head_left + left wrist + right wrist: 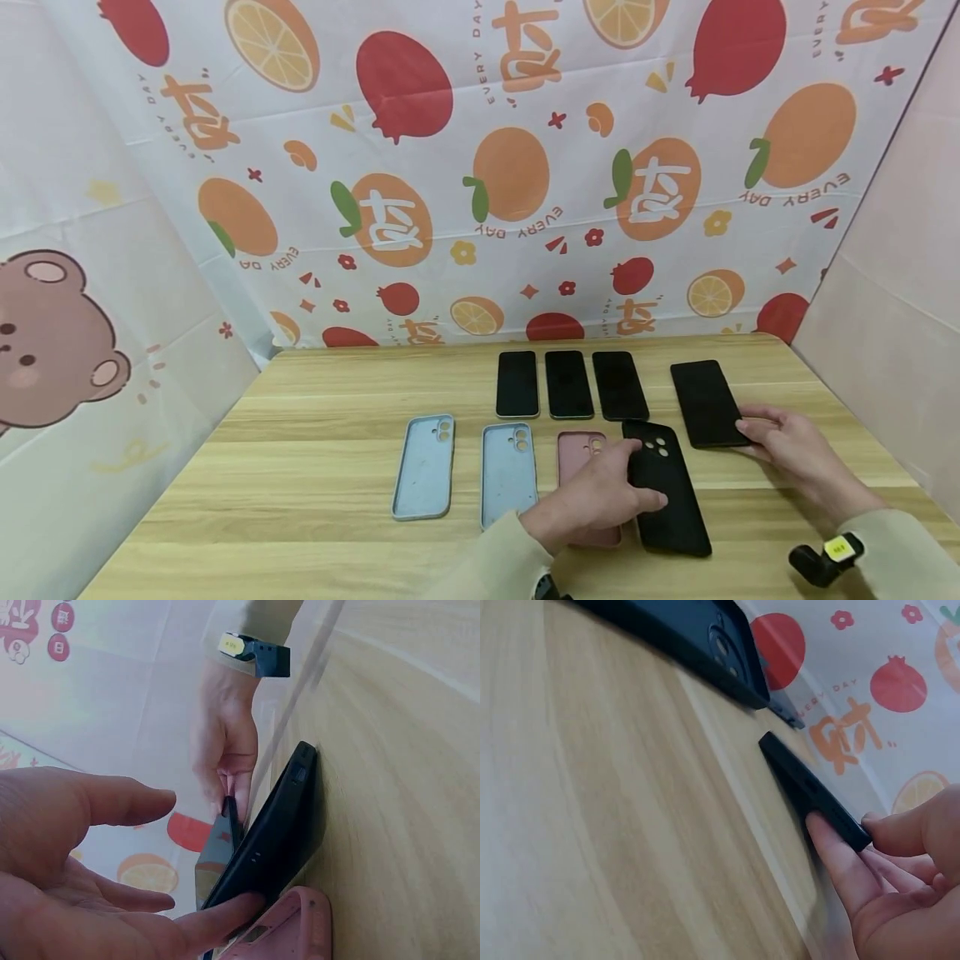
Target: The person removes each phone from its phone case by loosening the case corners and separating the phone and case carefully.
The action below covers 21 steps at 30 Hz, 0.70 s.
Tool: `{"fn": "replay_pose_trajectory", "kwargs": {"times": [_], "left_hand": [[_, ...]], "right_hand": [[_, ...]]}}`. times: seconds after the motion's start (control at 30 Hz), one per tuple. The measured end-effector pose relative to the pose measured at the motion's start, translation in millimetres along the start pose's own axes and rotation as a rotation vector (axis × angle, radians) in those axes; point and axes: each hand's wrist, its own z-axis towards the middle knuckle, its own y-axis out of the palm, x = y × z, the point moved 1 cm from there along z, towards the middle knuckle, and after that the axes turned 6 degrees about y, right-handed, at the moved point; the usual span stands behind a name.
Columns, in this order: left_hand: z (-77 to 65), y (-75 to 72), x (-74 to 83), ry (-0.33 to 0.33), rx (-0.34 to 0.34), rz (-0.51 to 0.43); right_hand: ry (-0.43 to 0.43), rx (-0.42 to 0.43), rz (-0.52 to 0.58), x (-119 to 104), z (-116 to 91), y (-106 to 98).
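Thumb and fingers of my right hand (797, 454) pinch a black phone (707, 404) by its near right corner; its near end is lifted off the table in the right wrist view. My left hand (600, 493) reaches over a pink phone case (572, 452) to a black phone case (678, 508) with round camera holes. In the left wrist view a fingertip touches the side of this black case (274, 832), which stands tilted, while the thumb (139, 801) stays apart from it. The left hand and forearm hide part of the pink case.
Three dark phones (517, 385) lie in a row at the back of the wooden table (315, 467). Two light blue phone cases (423, 468) lie left of the pink one. A fruit-print cloth (510, 275) hangs behind the table.
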Motion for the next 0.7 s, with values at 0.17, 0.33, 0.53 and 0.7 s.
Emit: {"fn": "replay_pose_trajectory", "kwargs": {"times": [0.17,0.33,0.53,0.7], "left_hand": [[-1.3,0.2,-0.8,0.005,-0.006,-0.035],[-2.7,1.3,-2.5,0.034,-0.010,-0.077],[-4.4,2.4,-1.7,0.033,-0.013,-0.090],[-4.5,0.7,-0.8,0.033,0.000,-0.117]], "right_hand": [[-0.025,0.099,-0.131,-2.6,1.4,2.3],[-0.084,0.211,-0.312,-6.7,-0.7,3.9],[-0.186,0.309,-0.500,-12.1,-8.0,9.2],[-0.206,0.292,-0.523,-15.1,-14.1,15.1]]}}
